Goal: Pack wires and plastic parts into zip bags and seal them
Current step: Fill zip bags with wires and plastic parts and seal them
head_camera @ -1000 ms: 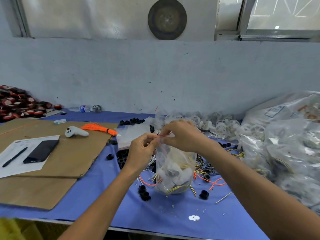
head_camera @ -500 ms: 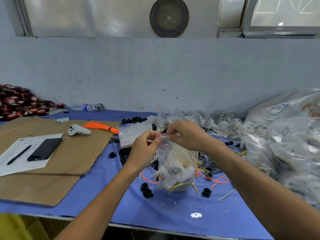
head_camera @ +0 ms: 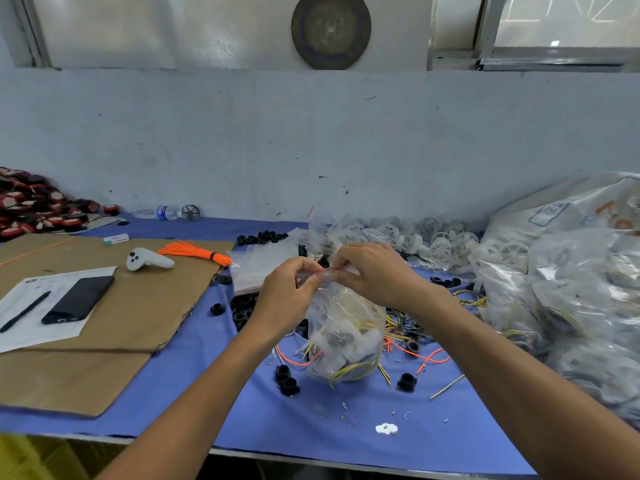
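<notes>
Left hand [head_camera: 287, 293] and right hand [head_camera: 373, 271] pinching zip bag [head_camera: 341, 315] top, wires [head_camera: 349, 370] inside; sack [head_camera: 571, 216] print unreadable

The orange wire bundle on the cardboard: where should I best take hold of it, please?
Pinch the orange wire bundle at its black band, from above: it lies flat on the cardboard, bound tight there, while its left end fans loose.

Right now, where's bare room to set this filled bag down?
Freest: the blue cloth at the front edge, between the black rings and the white plastic piece, only scraps there. Also the bare cardboard in front of the paper. Crowded: loose wires and packed bags right of the zip bag.
</notes>
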Motion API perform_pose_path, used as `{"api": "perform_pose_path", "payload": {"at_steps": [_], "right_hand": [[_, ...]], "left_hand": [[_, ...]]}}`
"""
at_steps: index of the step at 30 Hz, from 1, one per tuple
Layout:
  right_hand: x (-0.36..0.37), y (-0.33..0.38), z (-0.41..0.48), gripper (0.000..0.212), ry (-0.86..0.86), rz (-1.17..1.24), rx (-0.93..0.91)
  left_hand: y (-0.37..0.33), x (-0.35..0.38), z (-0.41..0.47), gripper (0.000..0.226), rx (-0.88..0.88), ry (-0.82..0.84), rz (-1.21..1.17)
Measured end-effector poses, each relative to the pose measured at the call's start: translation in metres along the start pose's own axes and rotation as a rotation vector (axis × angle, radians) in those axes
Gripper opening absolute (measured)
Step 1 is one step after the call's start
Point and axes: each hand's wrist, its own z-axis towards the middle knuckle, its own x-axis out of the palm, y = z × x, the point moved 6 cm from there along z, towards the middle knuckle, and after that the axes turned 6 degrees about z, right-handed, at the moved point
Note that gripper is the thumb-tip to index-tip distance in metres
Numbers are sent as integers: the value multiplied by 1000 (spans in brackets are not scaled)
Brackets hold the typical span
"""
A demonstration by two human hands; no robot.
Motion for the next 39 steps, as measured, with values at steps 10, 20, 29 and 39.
{"api": "perform_pose_path", "payload": {"at_steps": [10, 20, 29, 39], "right_hand": [[0, -8, -8, 17, -25, -38, 3], [-5, -11, -9, 14, -58, -12, 3], [-18, -49, -20, 9, -12, 406, 180], [-26, -51, -26, 7, -70, 479, 198]], "left_hand": [[-6, -1, 1, 3, 37, 6, 217], [-27, -1, 1, 8, 155, -16, 403], [-13, -6, 2, 4, 46, 18, 302], [-20, -4, 4, 11, 40, 70, 396]]}}
